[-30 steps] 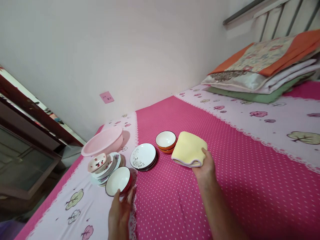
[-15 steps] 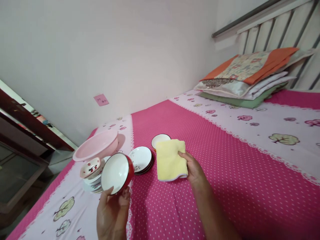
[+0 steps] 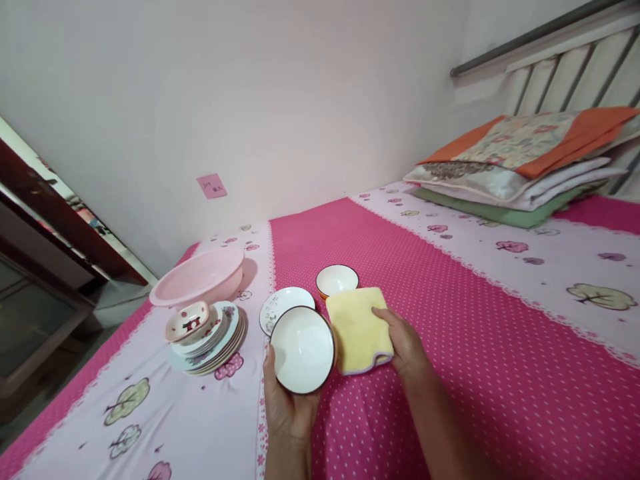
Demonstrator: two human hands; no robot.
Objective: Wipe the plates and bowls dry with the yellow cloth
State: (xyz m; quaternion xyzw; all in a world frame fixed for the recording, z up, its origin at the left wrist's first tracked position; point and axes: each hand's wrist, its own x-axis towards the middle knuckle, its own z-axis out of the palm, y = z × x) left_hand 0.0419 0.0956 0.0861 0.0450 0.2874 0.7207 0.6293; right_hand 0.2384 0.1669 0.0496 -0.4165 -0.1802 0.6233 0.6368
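My left hand [image 3: 290,407] grips a bowl [image 3: 303,350] with a white inside and dark rim, its opening tilted toward me. In my right hand [image 3: 405,340] is a folded yellow cloth [image 3: 359,330] with a pale purple edge, right beside the bowl. Behind the held bowl lies a white plate with a floral print [image 3: 280,308], partly covered by it. A second white bowl [image 3: 337,279], orange outside, stands on the bed just past the cloth.
At left, a small patterned bowl [image 3: 187,323] rests on a stack of plates [image 3: 233,333]. Behind it is a pink basin [image 3: 200,277] near the wall. Folded bedding and pillows [image 3: 525,160] lie at the back right on the pink bed cover [image 3: 475,373].
My left hand has carried the bowl rightward, from before the plate stack to beside the cloth. The view has shifted slightly. The cloth stays in my right hand.
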